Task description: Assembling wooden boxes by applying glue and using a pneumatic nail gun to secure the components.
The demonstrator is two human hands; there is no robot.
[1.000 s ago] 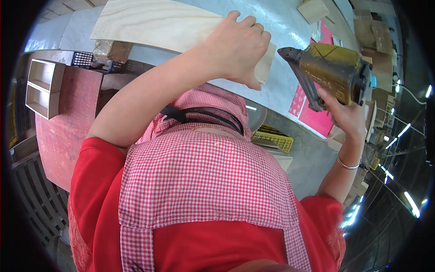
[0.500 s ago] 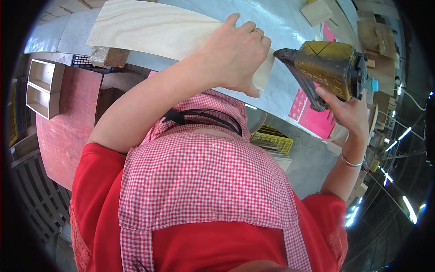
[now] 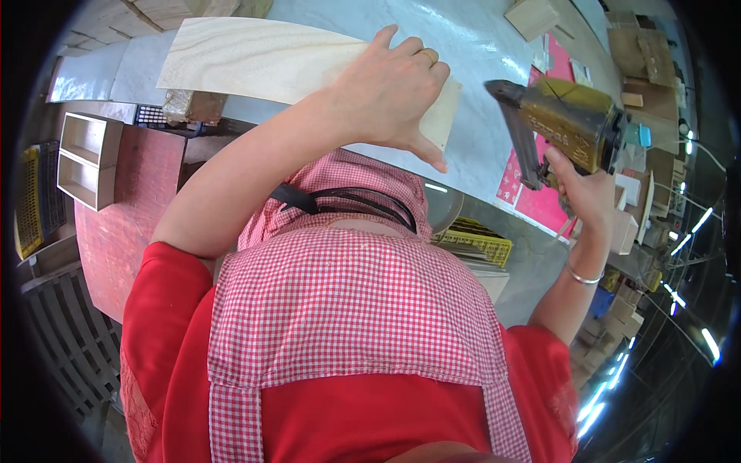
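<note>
A long, pale wooden board (image 3: 255,58) lies across the grey worktop, its grain showing. My left hand (image 3: 394,92) grips it near its right end, fingers toward the far edge and thumb at the near edge; the palm hides part of the wood. In my right hand (image 3: 587,197) is a nail gun (image 3: 567,119) with a worn yellow body and a dark magazine. Its black nose points left, apart from the board's right end. The fingers behind the handle are partly hidden.
Pink patterned sheets (image 3: 540,208) lie on the grey worktop (image 3: 478,166) under the nail gun. A two-compartment wooden box (image 3: 89,160) stands on a red table (image 3: 135,216) at left. Below the worktop's edge is a yellow crate (image 3: 482,241). Wooden pieces (image 3: 532,19) lie at the far right.
The nail gun has drawn back to the right, and the gap between its nose and the board has widened. My left hand keeps its grip on the board. The view has shifted slightly.
</note>
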